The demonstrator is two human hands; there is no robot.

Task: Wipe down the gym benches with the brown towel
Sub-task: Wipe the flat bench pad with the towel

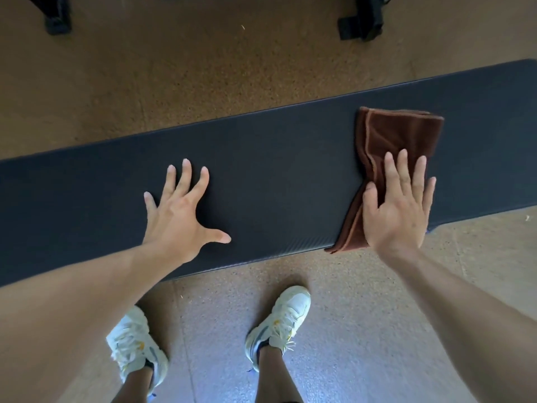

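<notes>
A long black padded gym bench [276, 158] runs across the view from lower left to upper right. The folded brown towel [404, 135] lies across the bench on the right, and its near end hangs over the front edge. My right hand [398, 205] presses flat on the towel's near half, fingers spread and extended. My left hand [180, 210] rests flat on the bare bench pad to the left, fingers splayed, holding nothing.
Speckled tan rubber flooring [174, 82] lies on both sides of the bench. Black feet of other equipment stand at the top left [58, 21] and top right [363, 24]. My two white sneakers [279, 321] stand just in front of the bench.
</notes>
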